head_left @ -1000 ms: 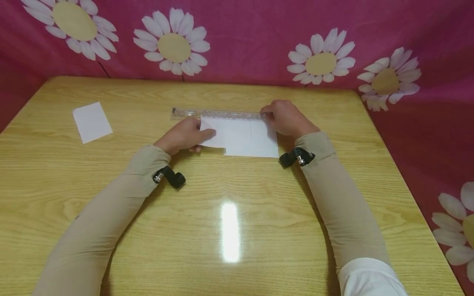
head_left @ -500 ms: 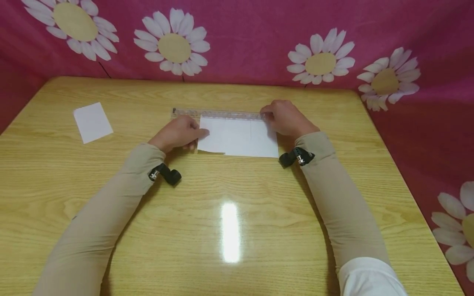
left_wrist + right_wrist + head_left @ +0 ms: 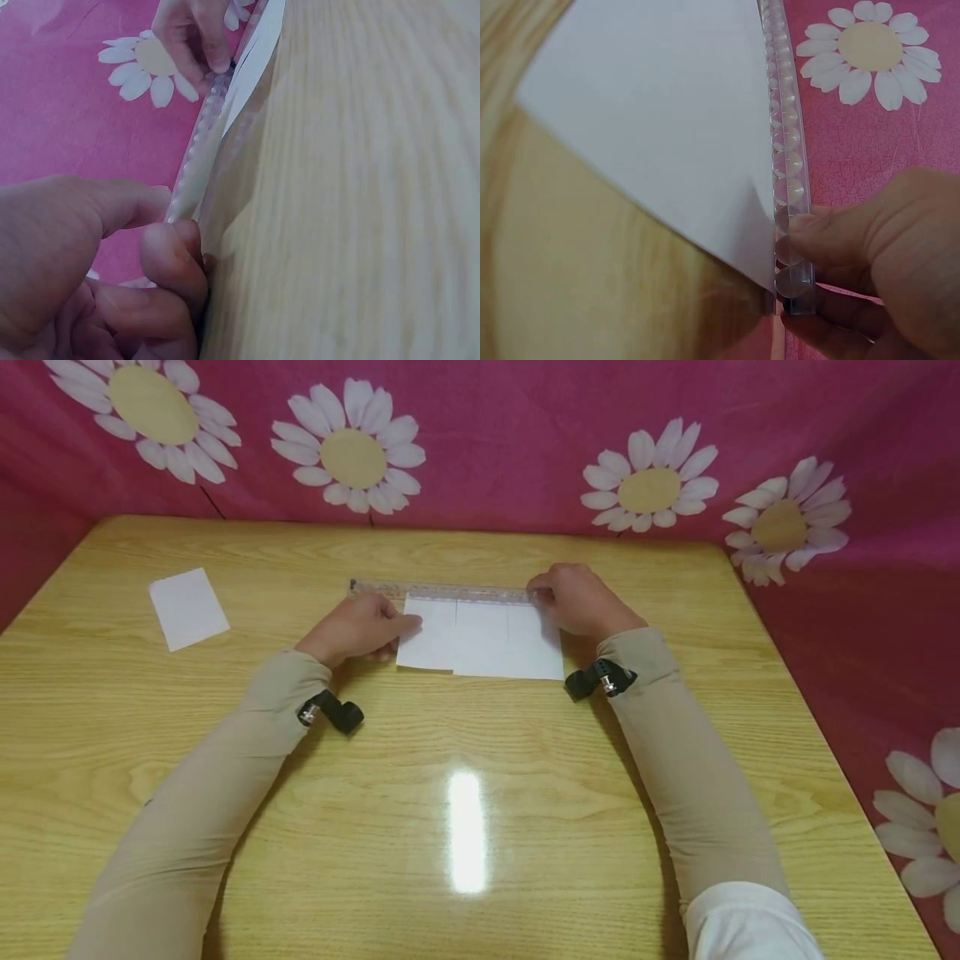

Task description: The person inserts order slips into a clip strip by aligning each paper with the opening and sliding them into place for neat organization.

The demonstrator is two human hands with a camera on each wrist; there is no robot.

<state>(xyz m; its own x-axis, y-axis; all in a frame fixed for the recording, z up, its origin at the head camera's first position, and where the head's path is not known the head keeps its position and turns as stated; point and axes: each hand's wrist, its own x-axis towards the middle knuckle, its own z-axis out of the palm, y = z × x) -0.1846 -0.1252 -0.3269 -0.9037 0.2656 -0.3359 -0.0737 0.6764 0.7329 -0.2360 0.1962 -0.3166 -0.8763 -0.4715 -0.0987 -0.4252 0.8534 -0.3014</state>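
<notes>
My right hand [image 3: 577, 600] pinches the right end of a clear plastic ruler [image 3: 450, 592], thumb on its face in the right wrist view. The ruler lies along the far edge of a white sheet of paper [image 3: 498, 643]. Two thin vertical lines run down from that edge, and the sheet's near edge has a small step under the left one. My left hand [image 3: 356, 628] pinches the paper's left edge between thumb and fingers. In the left wrist view the left hand's thumb and index finger [image 3: 174, 251] meet at the sheet, whose edge bows up off the wood.
A smaller white piece of paper [image 3: 189, 608] lies at the table's left. The wooden table [image 3: 420, 827] meets a pink cloth with daisies [image 3: 510, 452] at its back and right side. A black camera mount sits on each wrist.
My left hand has shifted a little left, and the paper's left part has spread leftward and come down flatter. The step at its near edge has shrunk. My right hand and the ruler stay put.
</notes>
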